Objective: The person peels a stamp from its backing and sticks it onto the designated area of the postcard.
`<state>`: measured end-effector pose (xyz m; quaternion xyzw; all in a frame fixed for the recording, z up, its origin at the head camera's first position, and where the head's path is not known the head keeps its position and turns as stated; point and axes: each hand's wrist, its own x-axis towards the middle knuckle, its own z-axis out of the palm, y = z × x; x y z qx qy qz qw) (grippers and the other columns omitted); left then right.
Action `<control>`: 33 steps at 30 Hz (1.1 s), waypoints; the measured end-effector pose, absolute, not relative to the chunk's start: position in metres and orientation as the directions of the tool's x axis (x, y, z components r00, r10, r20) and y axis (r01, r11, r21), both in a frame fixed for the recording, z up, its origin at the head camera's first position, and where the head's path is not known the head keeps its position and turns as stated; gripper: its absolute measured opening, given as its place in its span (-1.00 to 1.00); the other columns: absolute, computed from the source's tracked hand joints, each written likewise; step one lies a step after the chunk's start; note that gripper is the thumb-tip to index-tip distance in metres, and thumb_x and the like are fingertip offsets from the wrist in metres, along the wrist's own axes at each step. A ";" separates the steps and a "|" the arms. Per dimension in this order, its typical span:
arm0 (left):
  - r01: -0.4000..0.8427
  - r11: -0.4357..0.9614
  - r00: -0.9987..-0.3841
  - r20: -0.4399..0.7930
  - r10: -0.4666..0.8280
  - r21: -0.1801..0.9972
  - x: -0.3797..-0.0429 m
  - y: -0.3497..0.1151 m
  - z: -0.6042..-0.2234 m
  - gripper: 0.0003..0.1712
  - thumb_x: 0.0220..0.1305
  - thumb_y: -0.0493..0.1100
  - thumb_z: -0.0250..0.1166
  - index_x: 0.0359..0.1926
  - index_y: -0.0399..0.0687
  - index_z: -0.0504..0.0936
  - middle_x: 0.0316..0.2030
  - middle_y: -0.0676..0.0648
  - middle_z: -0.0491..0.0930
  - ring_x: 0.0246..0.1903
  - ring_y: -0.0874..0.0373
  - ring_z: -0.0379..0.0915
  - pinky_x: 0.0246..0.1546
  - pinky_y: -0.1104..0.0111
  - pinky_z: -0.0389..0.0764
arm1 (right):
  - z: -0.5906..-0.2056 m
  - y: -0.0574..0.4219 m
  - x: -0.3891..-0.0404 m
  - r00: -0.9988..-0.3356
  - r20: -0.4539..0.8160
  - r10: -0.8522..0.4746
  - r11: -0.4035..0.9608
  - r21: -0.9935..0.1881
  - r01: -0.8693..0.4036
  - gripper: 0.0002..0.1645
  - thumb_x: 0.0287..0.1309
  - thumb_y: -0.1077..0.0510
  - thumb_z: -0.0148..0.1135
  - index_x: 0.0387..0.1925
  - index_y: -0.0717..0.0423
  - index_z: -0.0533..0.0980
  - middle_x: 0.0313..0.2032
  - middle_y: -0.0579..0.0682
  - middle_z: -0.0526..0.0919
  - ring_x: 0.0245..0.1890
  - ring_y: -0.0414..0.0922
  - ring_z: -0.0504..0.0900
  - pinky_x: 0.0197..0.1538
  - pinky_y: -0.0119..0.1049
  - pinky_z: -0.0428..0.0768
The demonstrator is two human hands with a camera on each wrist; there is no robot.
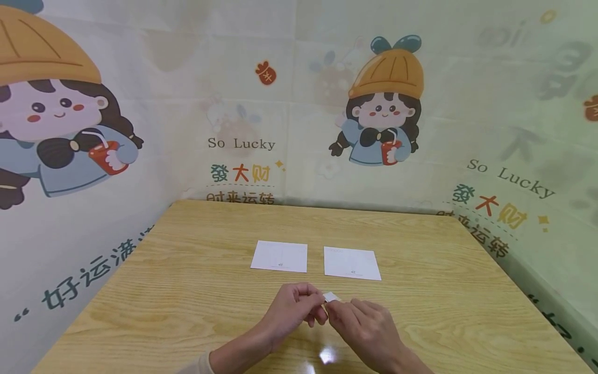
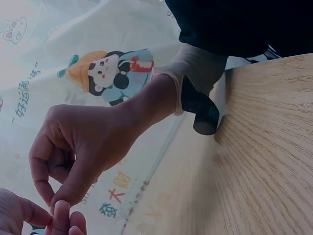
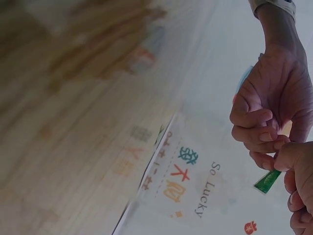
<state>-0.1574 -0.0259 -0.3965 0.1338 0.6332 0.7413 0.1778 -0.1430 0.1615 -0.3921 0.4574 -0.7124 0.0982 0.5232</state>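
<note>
Head view — white piece (image 1: 330, 296) between left hand (image 1: 298, 304) and right hand (image 1: 366, 327); cards (image 1: 280, 255) beyond

Slip (image 3: 266, 181) green, white; cards (image 1: 280, 255) white; tabletop (image 1: 187, 291) tan, wood-grained; backdrop (image 1: 310, 179) cream, cartoon-printed.

Fingers (image 3: 293, 154) partly hide the green strip (image 3: 267, 182), and print (image 1: 280, 265) on the left card (image 1: 279, 254) (tiny) defies reading.

The surface (image 1: 187, 291) looks like smooth, grained wood, glossy where light glares. The left card (image 1: 279, 256) and right card (image 1: 352, 263) look like matt paper, the backdrop (image 1: 308, 119) like faintly creased matt cloth. The small green strip (image 3: 266, 182) is perhaps coated paper, too small to tell surely.
</note>
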 end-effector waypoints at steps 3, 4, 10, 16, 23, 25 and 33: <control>-0.076 -0.130 -0.900 -0.012 0.435 0.989 -0.157 -0.027 -0.397 -0.86 0.34 -0.24 0.26 -0.33 -0.24 0.63 -0.58 0.03 0.66 -0.49 0.25 0.56 -0.45 0.50 0.52 | -0.393 0.161 -0.142 -0.043 0.838 -0.544 0.564 0.327 -0.758 -0.65 0.51 0.18 -0.01 -0.41 0.13 0.59 -0.63 -0.22 0.55 -0.71 -0.42 0.26 -0.58 -0.75 0.18; -0.070 -0.126 -0.900 -0.008 0.437 0.989 -0.157 -0.027 -0.397 -0.86 0.34 -0.24 0.26 -0.33 -0.25 0.63 -0.58 0.03 0.66 -0.49 0.25 0.56 -0.45 0.50 0.52 | -0.394 0.161 -0.142 -0.050 0.842 -0.538 0.567 0.317 -0.760 -0.65 0.51 0.17 0.00 -0.41 0.12 0.59 -0.64 -0.23 0.53 -0.71 -0.43 0.25 -0.58 -0.76 0.16; -0.047 -0.088 -0.896 -0.003 0.444 0.995 -0.158 -0.029 -0.398 -0.82 0.34 -0.25 0.25 -0.27 -0.36 0.64 -0.60 0.03 0.65 -0.52 0.25 0.53 -0.45 0.50 0.53 | -0.397 0.165 -0.140 -0.139 0.869 -0.475 0.594 0.200 -0.779 -0.63 0.48 0.07 0.02 -0.42 0.07 0.61 -0.73 -0.28 0.31 -0.74 -0.47 0.14 -0.56 -0.78 0.02; -0.003 -0.029 -0.901 0.010 0.433 1.000 -0.160 -0.030 -0.399 -0.78 0.36 -0.22 0.26 -0.21 -0.37 0.66 -0.59 0.01 0.65 -0.54 0.21 0.50 -0.45 0.47 0.50 | -0.399 0.170 -0.142 -0.185 0.868 -0.460 0.615 0.161 -0.772 -0.62 0.47 0.04 0.03 -0.39 0.09 0.65 -0.74 -0.28 0.32 -0.72 -0.49 0.14 -0.58 -0.76 0.03; 0.030 0.002 -0.901 0.026 0.434 1.000 -0.160 -0.030 -0.400 -0.77 0.35 -0.20 0.26 -0.20 -0.35 0.66 -0.59 0.02 0.65 -0.55 0.21 0.49 -0.43 0.46 0.48 | -0.401 0.172 -0.144 -0.163 0.852 -0.498 0.618 0.216 -0.756 -0.65 0.45 0.08 0.01 -0.36 0.08 0.65 -0.74 -0.31 0.35 -0.73 -0.47 0.15 -0.61 -0.74 0.06; 0.031 -0.004 -0.899 0.030 0.437 1.000 -0.160 -0.030 -0.400 -0.77 0.35 -0.21 0.26 -0.20 -0.37 0.65 -0.60 0.01 0.64 -0.55 0.20 0.49 -0.43 0.46 0.48 | -0.402 0.172 -0.144 -0.161 0.848 -0.504 0.615 0.222 -0.757 -0.65 0.44 0.09 0.01 -0.36 0.09 0.65 -0.74 -0.31 0.37 -0.73 -0.47 0.18 -0.61 -0.74 0.07; 0.050 0.015 -0.901 0.038 0.433 0.999 -0.158 -0.030 -0.402 -0.78 0.35 -0.20 0.27 -0.22 -0.34 0.66 -0.61 0.02 0.63 -0.56 0.21 0.48 -0.42 0.47 0.45 | -0.406 0.172 -0.142 -0.188 0.835 -0.517 0.617 0.210 -0.758 -0.63 0.44 0.11 -0.02 -0.39 0.08 0.65 -0.74 -0.31 0.39 -0.73 -0.48 0.19 -0.61 -0.74 0.09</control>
